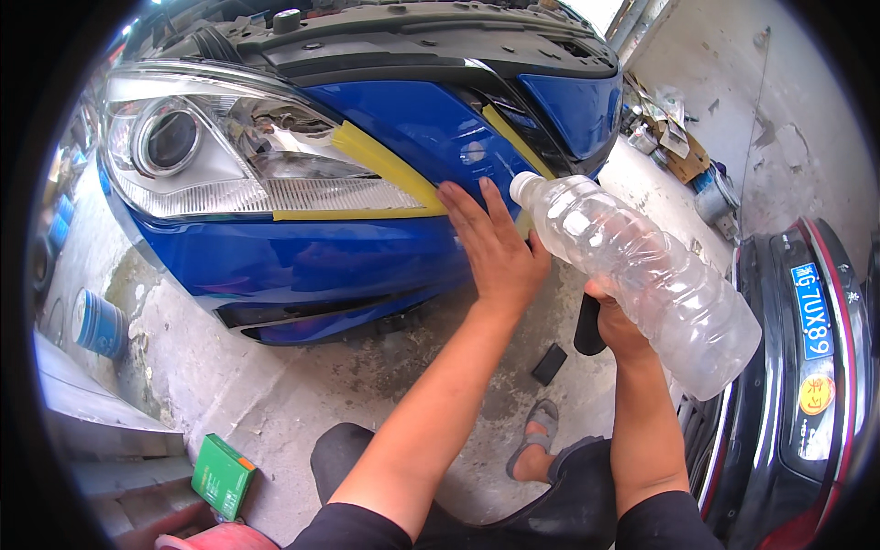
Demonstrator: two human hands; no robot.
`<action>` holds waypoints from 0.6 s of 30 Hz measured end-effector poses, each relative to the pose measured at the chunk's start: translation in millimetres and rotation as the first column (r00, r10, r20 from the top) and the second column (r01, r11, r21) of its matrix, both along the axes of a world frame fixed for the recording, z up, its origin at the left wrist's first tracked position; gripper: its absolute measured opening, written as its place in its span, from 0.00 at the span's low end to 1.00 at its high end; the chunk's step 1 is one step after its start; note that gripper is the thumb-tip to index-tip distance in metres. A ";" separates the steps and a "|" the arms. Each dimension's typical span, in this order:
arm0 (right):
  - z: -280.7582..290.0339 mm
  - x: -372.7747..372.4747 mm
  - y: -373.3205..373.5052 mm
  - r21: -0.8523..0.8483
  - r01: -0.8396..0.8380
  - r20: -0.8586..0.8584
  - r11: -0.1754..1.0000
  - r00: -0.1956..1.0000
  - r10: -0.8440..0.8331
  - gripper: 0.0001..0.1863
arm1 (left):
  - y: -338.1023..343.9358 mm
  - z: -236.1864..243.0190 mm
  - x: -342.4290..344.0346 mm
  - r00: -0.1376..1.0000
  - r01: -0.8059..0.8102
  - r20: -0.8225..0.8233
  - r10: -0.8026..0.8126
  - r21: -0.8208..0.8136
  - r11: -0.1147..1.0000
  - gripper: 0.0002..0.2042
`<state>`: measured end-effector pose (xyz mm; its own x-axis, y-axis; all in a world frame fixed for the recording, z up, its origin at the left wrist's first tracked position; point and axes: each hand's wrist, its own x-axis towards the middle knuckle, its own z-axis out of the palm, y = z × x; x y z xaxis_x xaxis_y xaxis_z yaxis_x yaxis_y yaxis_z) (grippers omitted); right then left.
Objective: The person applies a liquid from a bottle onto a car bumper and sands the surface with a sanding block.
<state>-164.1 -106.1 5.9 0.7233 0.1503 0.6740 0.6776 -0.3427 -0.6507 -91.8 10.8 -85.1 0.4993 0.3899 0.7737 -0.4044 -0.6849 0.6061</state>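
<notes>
My left hand (500,252) lies with fingers stretched out on the blue car bumper (312,257), beside the corner of the headlight (220,174). Yellow masking tape (380,165) lines that headlight's edge. A large clear plastic bottle (642,266), ribbed and white-capped, is gripped from below by my right hand (625,325). It tilts so that its cap points at the bumper, just right of my left fingertips. By my right thumb shows a black oblong piece (589,324); whether the hand holds it is unclear. A pale round spot (472,151) marks the blue paint above my left fingers.
At the right stands a dark car's rear panel (779,367). A small black block (549,364) lies on the concrete floor near my sandalled foot (534,440). Lower left are a green box (223,477) and a red container (220,539); a blue bucket (99,323) stands farther left.
</notes>
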 end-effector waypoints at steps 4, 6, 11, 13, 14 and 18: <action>-13.3 1.5 -26.6 -0.097 -0.049 0.022 0.994 0.998 0.051 0.36 | -23.4 -20.2 -13.0 0.982 0.126 -0.125 -0.142 -0.129 0.984 0.47; -13.4 -1.8 -37.7 -0.348 0.091 0.166 0.933 0.986 -0.035 0.36 | -23.9 -16.0 -20.3 0.965 0.181 -0.168 -0.200 -0.122 0.976 0.48; -7.6 -4.4 -50.4 -0.524 0.400 0.434 0.752 0.885 -0.169 0.36 | 11.0 22.8 4.2 0.982 0.051 0.183 -0.042 -0.045 0.998 0.52; -7.7 -7.1 -47.5 -0.461 0.327 0.358 0.825 0.919 -0.165 0.36 | 11.1 24.1 18.3 0.975 0.056 0.222 -0.022 -0.152 0.987 0.51; -9.4 -8.6 -46.6 -0.412 0.274 0.296 0.869 0.942 -0.157 0.36 | 5.9 21.4 23.3 0.970 0.064 0.243 -0.013 -0.205 0.977 0.51; -13.2 -15.1 -40.9 -0.203 0.101 0.072 0.974 0.994 -0.088 0.37 | -31.1 -33.8 15.1 0.980 0.198 0.026 -0.197 -0.230 0.953 0.49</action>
